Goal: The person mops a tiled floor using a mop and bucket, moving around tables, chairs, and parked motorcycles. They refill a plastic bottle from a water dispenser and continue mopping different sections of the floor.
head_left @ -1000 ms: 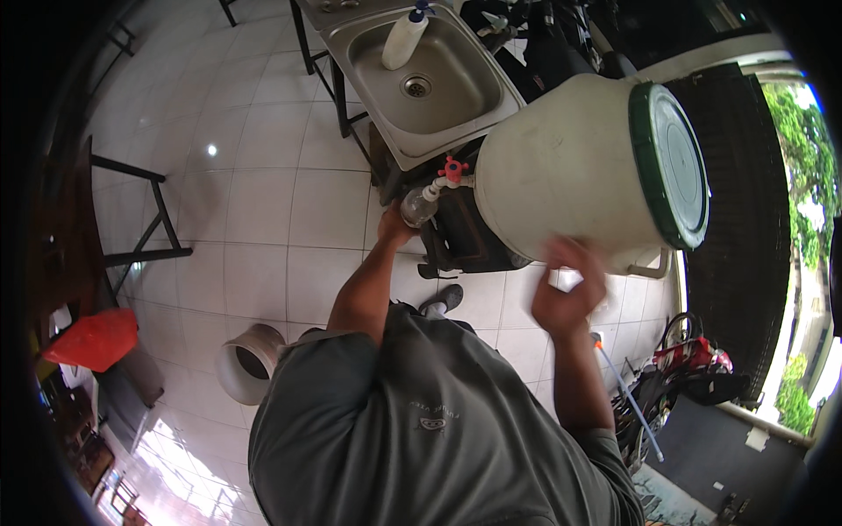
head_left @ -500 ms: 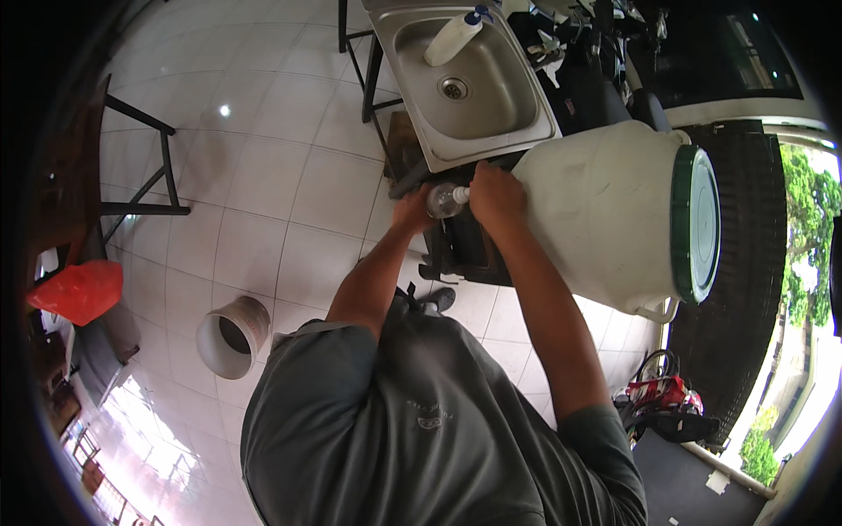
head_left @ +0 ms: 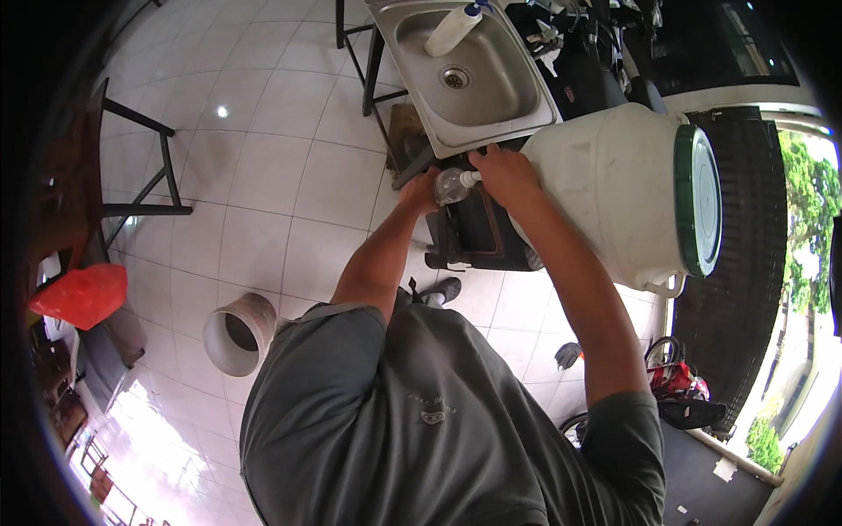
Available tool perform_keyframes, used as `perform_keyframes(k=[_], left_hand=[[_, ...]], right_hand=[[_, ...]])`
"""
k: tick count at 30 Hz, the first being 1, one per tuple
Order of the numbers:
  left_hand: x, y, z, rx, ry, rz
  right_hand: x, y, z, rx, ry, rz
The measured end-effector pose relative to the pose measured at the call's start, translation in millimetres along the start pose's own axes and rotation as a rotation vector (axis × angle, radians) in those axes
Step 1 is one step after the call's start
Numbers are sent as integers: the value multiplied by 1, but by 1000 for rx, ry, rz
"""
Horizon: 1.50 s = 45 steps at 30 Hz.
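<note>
Just below the sink, my left hand (head_left: 423, 191) is closed around the far left end of a small clear bottle (head_left: 453, 187). A white cap-like fitting (head_left: 471, 179) sits at the bottle's right end. My right hand (head_left: 509, 175) is curled over that fitting, its fingers closed and partly hiding it. I cannot tell whether the fitting belongs to the bottle or to something behind my hand. Right beside my right hand stands a big whitish barrel (head_left: 605, 184) with a green-rimmed lid (head_left: 704, 202).
A steel sink (head_left: 535, 118) lies ahead, with a white bottle with a blue top (head_left: 453, 31) in it. A dark stand (head_left: 478, 232) is under my hands. A pale bucket (head_left: 263, 320) is on the tiled floor at left, and a red bag (head_left: 83, 294) farther left.
Both hands and the bottle have shifted slightly up and to the right in view, while the barrel has also shifted as the view moved. Both hands keep their hold.
</note>
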<state>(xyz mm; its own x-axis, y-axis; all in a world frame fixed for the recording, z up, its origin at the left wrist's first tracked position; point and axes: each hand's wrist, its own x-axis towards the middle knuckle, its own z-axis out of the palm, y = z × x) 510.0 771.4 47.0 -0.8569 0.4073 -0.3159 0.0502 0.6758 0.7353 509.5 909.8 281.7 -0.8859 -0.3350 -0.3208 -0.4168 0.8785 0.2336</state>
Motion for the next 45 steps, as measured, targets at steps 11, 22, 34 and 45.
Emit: perform_keyframes(k=[11, 22, 34, 45], left_hand=[[-3, 6, 7, -129, 74, -4], [-2, 7, -7, -72, 56, 154], [-6, 35, -27, 55, -17, 187], [-5, 77, -54, 579, -94, 394]], right_hand=[[9, -9, 13, 223, 15, 345], [-3, -12, 13, 21, 88, 100], [-41, -50, 20, 226, 428, 281], [-246, 31, -172, -178, 1241, 552]])
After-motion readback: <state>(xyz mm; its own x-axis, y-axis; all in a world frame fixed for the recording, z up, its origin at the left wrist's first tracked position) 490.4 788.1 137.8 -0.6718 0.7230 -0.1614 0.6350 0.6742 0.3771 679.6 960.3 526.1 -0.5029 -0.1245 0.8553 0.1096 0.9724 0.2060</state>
